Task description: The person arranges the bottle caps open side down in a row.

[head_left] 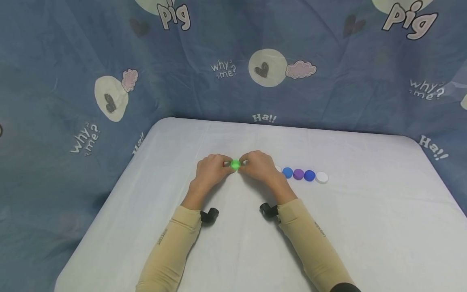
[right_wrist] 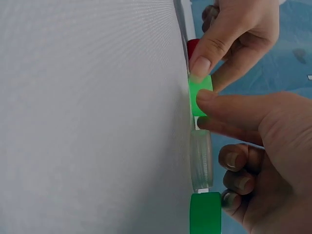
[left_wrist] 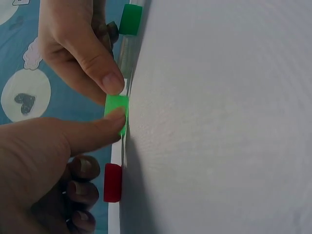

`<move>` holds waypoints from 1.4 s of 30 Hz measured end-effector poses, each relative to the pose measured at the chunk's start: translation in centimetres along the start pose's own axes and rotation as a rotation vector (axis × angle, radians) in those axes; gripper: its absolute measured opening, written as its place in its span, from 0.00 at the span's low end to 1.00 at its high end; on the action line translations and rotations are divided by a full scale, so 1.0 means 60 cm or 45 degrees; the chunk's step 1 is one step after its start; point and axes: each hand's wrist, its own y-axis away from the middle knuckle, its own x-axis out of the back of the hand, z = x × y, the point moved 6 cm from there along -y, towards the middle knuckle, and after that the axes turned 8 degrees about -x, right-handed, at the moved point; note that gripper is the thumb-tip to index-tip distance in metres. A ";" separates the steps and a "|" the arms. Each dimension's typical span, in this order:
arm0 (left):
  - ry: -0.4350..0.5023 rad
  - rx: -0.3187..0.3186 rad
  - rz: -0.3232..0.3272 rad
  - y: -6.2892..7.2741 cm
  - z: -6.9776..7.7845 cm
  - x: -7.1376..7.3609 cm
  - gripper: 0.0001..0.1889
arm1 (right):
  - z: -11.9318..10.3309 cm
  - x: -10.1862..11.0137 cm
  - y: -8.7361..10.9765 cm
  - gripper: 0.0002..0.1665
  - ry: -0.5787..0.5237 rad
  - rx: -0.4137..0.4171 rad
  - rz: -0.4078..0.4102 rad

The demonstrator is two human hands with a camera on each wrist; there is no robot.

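Note:
A bright green bottle cap (head_left: 235, 164) sits between both hands in the head view. My left hand (head_left: 213, 169) pinches it from the left with thumb and index finger; in the left wrist view the left thumb overlaps the near side of the cap (left_wrist: 116, 103). From the right, my right hand (head_left: 260, 165) holds the same cap between thumb and index finger. A red cap (left_wrist: 112, 183) stands beside the left fingers, mostly hidden by that hand in the head view. Beside the right fingers are a clear ribbed cap (right_wrist: 201, 160) and a dark green cap (right_wrist: 205, 213).
Right of my right hand runs a row of caps: light blue (head_left: 287, 172), purple (head_left: 298, 174), dark blue (head_left: 309, 175) and white (head_left: 322, 177). A white cloth covers the table (head_left: 365, 227). Behind it hangs a blue printed curtain (head_left: 226, 97).

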 end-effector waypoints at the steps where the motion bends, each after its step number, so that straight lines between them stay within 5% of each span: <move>1: 0.016 -0.004 -0.007 0.000 0.000 0.000 0.18 | 0.000 0.001 -0.001 0.17 -0.006 0.003 0.003; 21: 0.089 -0.080 -0.025 -0.004 0.009 0.012 0.19 | 0.009 0.016 0.002 0.19 -0.193 -0.015 -0.043; 34: -0.015 -0.138 0.139 -0.001 0.020 0.021 0.18 | 0.017 0.024 0.005 0.19 -0.400 -0.086 -0.095; 42: -0.039 -0.123 0.140 0.000 0.015 0.024 0.17 | 0.016 0.026 0.006 0.23 -0.355 -0.080 -0.109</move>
